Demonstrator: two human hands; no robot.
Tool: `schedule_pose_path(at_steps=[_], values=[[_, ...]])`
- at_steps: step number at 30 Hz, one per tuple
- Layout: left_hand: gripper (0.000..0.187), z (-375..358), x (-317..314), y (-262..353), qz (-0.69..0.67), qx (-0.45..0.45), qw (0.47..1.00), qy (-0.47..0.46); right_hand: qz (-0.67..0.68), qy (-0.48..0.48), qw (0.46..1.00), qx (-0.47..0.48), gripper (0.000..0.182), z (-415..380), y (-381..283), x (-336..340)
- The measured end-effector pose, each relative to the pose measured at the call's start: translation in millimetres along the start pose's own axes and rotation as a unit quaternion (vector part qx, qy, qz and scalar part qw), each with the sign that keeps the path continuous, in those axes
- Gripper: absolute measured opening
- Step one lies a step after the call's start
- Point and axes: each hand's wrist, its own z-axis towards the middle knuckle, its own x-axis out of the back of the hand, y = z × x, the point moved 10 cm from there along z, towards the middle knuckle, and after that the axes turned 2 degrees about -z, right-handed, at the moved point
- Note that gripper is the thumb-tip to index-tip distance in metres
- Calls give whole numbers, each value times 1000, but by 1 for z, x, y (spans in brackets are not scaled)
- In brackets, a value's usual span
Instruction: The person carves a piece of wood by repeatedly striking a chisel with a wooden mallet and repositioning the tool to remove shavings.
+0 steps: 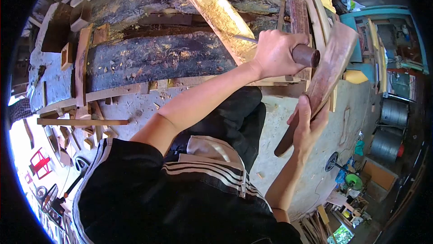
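My left hand is closed around the dark round handle of a chisel. Its thin metal blade points at a yellowish, freshly cut wooden plank that leans across a big dark curved timber. My right hand grips the lower end of a flat reddish wooden mallet, which is raised just to the right of the chisel's handle end. The mallet's face is close to the handle; whether they touch I cannot tell.
Wood chips and offcuts litter the concrete floor below the timber. More planks stack at the upper right. Metal drums and a green tool stand at the right. My dark trousers fill the middle.
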Motion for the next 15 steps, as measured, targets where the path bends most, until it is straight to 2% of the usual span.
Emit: schedule_pose_path(at_steps=[4,14,15], values=[[29,6,3,10,-21,5,1000,11,45,25,999,6,37,-7,-2,8],[30,12,0,-5,0,27,999,-18,47,16,999,16,38,-4,-9,4],[29,13,1,-6,-13,21,1000,-9,67,49,995,46,41,-3,-16,13]])
